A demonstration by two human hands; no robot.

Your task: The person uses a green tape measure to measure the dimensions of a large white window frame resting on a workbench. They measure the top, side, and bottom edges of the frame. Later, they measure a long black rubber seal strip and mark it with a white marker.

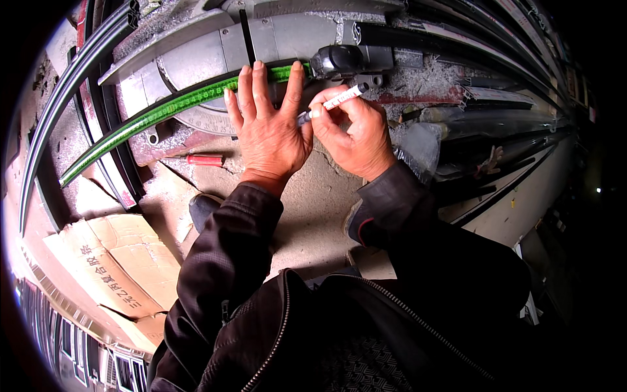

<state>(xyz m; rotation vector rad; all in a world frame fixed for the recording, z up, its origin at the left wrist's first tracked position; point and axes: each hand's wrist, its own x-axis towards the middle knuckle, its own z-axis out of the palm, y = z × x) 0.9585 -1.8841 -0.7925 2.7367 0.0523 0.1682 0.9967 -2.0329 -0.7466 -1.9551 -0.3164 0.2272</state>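
Observation:
My left hand lies flat with its fingers spread over a green tape measure blade, its fingertips reaching past the blade's far edge. The blade runs from the black tape measure case on the right out to the lower left, across a grey metal machine bed with a curved degree scale. In my right hand, a white marker is pinched between thumb and fingers, its black end pointing up to the right. The marker's lower end is beside my left index finger; its tip is partly hidden.
Near the bed lies a screwdriver with a red handle. Long black profiles stretch to the right, and dark strips stand at the left. Flattened cardboard covers part of the lower left floor. Metal shavings are scattered about the bed.

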